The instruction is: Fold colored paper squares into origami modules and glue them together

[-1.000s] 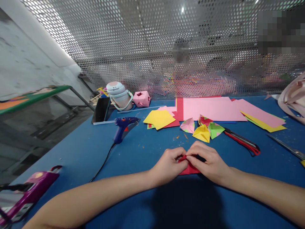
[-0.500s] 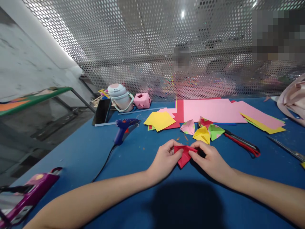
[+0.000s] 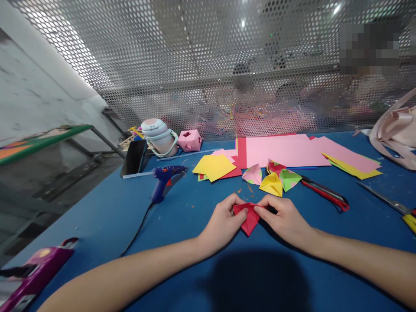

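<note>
A red folded paper piece (image 3: 249, 221) is pinched between both hands, its point turned toward me. My left hand (image 3: 224, 220) grips its left side, thumb on top. On the right edge, my right hand (image 3: 285, 219) closes thumb and fingers on the same paper. Just beyond my hands sit several folded paper pieces: a pink one (image 3: 252, 174), a yellow one (image 3: 272, 184), a green one (image 3: 289, 179) and a red patterned one (image 3: 275, 167). Yellow paper pentagons (image 3: 214, 167) lie stacked to their left.
A blue glue gun (image 3: 161, 184) and a phone (image 3: 134, 157) lie left, near a lidded cup (image 3: 159, 138) and pink paper ball (image 3: 190, 141). Pink sheets (image 3: 286, 151) lie behind. A box cutter (image 3: 325, 193) and scissors (image 3: 386, 200) are right; a purple power strip (image 3: 42, 271) is front left.
The red paper has been turned or flattened slightly, and its tip points more directly at me. Both hands keep hold of it. The whole view has shifted a little.
</note>
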